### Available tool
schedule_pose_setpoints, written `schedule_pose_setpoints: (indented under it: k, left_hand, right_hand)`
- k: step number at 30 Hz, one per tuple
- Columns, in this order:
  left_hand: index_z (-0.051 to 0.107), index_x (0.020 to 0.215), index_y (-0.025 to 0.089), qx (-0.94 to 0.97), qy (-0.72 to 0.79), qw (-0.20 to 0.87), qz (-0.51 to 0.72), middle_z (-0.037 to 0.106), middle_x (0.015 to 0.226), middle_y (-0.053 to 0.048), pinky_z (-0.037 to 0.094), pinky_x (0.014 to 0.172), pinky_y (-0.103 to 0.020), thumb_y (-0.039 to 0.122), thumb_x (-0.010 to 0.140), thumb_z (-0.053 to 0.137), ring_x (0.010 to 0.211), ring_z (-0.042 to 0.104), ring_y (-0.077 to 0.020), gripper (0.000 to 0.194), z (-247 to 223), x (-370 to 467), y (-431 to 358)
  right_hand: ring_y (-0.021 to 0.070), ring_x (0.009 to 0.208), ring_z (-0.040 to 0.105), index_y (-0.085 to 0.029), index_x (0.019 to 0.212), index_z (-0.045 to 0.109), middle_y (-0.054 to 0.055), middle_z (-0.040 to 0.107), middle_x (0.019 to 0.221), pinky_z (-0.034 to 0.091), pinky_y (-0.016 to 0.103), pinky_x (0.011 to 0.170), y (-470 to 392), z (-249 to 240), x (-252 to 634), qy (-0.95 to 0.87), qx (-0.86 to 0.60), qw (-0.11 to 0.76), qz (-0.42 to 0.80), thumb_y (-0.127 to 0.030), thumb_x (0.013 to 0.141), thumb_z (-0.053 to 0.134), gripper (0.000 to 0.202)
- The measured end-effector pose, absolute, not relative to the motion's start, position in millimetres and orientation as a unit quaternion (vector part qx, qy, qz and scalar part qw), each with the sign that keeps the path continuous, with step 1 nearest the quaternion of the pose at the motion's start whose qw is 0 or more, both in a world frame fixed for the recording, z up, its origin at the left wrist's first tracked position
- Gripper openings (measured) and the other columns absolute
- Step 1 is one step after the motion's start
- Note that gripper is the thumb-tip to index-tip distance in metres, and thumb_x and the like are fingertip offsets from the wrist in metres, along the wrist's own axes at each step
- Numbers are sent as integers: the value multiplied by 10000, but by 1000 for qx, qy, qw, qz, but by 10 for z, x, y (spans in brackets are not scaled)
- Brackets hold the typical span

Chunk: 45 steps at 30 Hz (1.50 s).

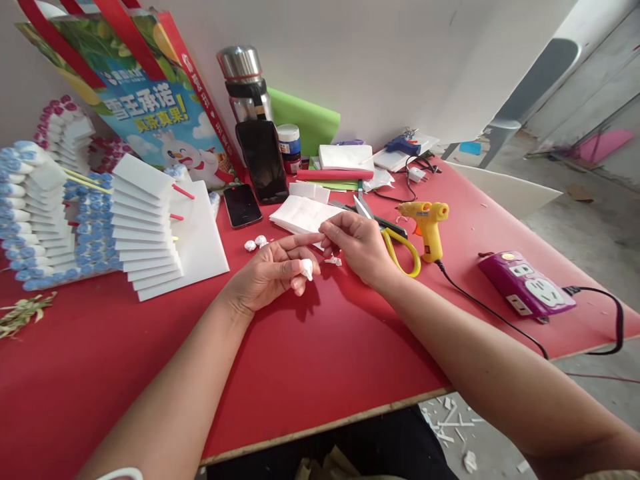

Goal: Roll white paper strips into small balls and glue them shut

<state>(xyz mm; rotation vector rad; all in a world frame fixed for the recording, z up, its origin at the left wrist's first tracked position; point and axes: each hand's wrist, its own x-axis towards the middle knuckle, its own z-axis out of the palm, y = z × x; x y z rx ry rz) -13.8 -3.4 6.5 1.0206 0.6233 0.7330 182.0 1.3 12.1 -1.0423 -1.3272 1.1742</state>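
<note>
A small white crumpled piece (pixel 307 269), paper-like, is pinched between the thumb and fingers of my left hand (pixel 273 270). My right hand (pixel 355 243) has its thumb and index finger pressed together at the tip of my left index finger; whatever lies in that pinch is too small to make out. Under my right hand lies a white scrap (pixel 333 261). Two little white twisted balls (pixel 256 243) rest on the table beyond my left hand. Behind both hands sits a folded stack of white tissue (pixel 303 215). Yellow-handled scissors (pixel 411 257) lie beside my right wrist.
On the red table (pixel 320 373) stand a yellow glue gun (pixel 427 227) and a purple power strip (pixel 530 283), both with cords. White layered board pieces (pixel 147 233) and blue-white paper work (pixel 30 220) occupy the left. Phones (pixel 243 205), a steel flask (pixel 243 73) and a bag (pixel 150 100) are behind.
</note>
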Motion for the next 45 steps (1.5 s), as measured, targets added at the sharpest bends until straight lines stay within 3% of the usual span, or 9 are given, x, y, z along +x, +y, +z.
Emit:
schedule_pose_setpoints:
  k: [11,16,20,23,26,30,34,39,45]
  left_hand:
    - [814,996,234,436,295,763,376,707,886,-60,572,605,-259,309,771,833,593,566,-76,238,10,-136,-58]
    - [799,1015,201,418,303,766,384,716,903,-51,611,699,-243,217,790,816,670,651,-91,226,-7,-136,-47]
    - [785,1012,182,393,301,767,408,738,915,-47,622,760,-238,165,798,803,729,691,-100,216,-35,-133,-15]
    - [780,1007,142,357,300,768,439,736,919,-48,621,727,-208,174,789,813,709,682,-85,223,-48,-146,21]
    - [777,974,99,326,308,767,459,725,880,-57,615,706,-186,207,773,832,690,667,-78,234,-52,-154,50]
    - [781,992,116,310,313,761,476,748,912,-86,611,738,-186,122,745,831,705,673,-80,252,-64,-144,63]
    - [787,979,138,309,314,760,478,760,903,-86,607,735,-175,78,747,810,701,684,-80,241,-76,-139,53]
    - [793,952,151,301,318,757,485,775,912,-82,615,747,-178,70,750,803,715,713,-94,218,-77,-150,43]
    - [787,958,142,278,323,762,487,779,893,-63,633,800,-235,58,752,792,765,746,-131,222,-52,-100,12]
  right_hand:
    - [71,351,365,-204,482,430,-33,450,393,311,235,380,-17,172,1864,-546,-473,511,465,-446,897,664,534]
    - [101,448,500,-193,616,521,-14,567,542,403,249,465,30,98,1879,-562,-447,536,443,-466,914,632,419]
    - [125,625,578,-190,755,586,-6,649,699,439,262,609,52,121,1932,-622,-474,527,332,-352,894,647,223]
    - [128,606,529,-194,683,559,-14,622,656,373,271,596,-20,311,2005,-673,-563,438,198,-353,863,679,269]
    - [152,530,466,-198,562,475,14,498,516,273,301,539,-127,512,2126,-717,-651,243,61,-487,947,560,489]
    - [224,625,599,-133,875,620,132,648,769,294,299,522,-226,490,2304,-707,-705,35,-43,-443,962,537,332]
    - [291,767,683,-47,1097,585,221,655,973,364,305,560,-265,277,2336,-715,-695,-57,-46,-303,951,505,305]
    - [309,847,689,-66,1226,537,207,675,981,371,296,584,-271,224,2296,-695,-718,-26,27,-185,854,546,391]
    - [229,687,616,-245,1265,569,23,630,736,396,282,561,-370,163,2534,-683,-698,163,138,-436,908,560,405]
